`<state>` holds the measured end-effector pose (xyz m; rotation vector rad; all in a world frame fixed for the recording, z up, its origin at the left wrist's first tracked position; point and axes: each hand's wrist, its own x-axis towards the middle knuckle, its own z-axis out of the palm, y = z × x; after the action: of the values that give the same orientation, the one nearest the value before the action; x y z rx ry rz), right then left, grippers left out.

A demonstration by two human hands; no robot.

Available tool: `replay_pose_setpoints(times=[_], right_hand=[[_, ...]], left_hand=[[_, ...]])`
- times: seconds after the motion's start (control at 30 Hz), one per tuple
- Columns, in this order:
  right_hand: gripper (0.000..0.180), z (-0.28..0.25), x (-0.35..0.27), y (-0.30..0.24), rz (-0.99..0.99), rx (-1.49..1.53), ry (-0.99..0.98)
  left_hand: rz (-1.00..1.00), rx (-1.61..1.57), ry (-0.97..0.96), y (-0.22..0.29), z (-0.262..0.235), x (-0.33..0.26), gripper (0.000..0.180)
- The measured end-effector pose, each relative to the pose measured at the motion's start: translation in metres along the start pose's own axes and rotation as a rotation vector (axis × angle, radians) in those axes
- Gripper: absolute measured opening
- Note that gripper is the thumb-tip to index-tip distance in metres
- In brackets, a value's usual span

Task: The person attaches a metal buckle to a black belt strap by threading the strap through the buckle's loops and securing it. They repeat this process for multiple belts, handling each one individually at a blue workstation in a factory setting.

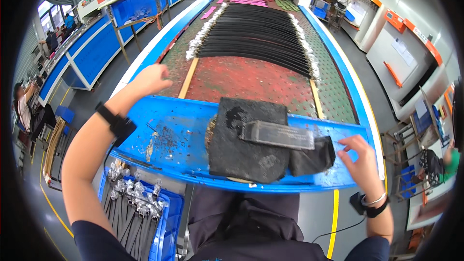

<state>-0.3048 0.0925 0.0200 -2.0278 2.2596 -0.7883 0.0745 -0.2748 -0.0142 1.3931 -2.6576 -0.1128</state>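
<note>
Two hands work at the blue shelf (pixel 183 135) crossing mid-frame. Left hand (pixel 152 79), loosely curled and holding nothing, reaches over the shelf edge to the conveyor belt (pixel 241 79). Right hand (pixel 360 157), fingers spread and empty, rests at lower right beside the black cloth (pixel 311 159), steadying it near the black pad (pixel 246 140).

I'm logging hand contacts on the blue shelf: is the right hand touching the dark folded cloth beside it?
Apart. In the head view, the right hand hovers over the blue shelf, and a strip of blue shows between its fingertips and the dark folded cloth.
</note>
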Motion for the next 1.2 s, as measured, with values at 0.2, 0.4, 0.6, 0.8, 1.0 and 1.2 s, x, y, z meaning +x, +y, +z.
replay_pose_setpoints(times=[0.2,0.4,0.6,0.8,1.0,1.2], right_hand=[[0.02,0.046,-0.083,0.04,0.079,0.006,0.278],[0.025,0.094,-0.116,0.065,0.018,-0.197,0.469],[0.03,0.125,-0.13,0.079,0.0,-0.222,0.631],[0.03,0.142,-0.145,0.098,-0.036,-0.265,0.699],[0.033,0.153,-0.146,0.096,-0.023,-0.253,0.743],[0.039,0.16,-0.154,0.088,-0.001,-0.236,0.766]], left_hand=[[0.117,-0.059,0.097,0.032,0.001,-0.142,0.031],[0.019,-0.092,0.35,0.067,0.062,-0.226,0.025],[-0.008,0.111,0.798,0.068,0.122,-0.229,0.035],[-0.137,-0.032,0.908,0.09,0.14,-0.221,0.037],[-0.137,-0.063,0.921,0.099,0.144,-0.229,0.038],[-0.128,-0.037,0.837,0.099,0.14,-0.236,0.042]])
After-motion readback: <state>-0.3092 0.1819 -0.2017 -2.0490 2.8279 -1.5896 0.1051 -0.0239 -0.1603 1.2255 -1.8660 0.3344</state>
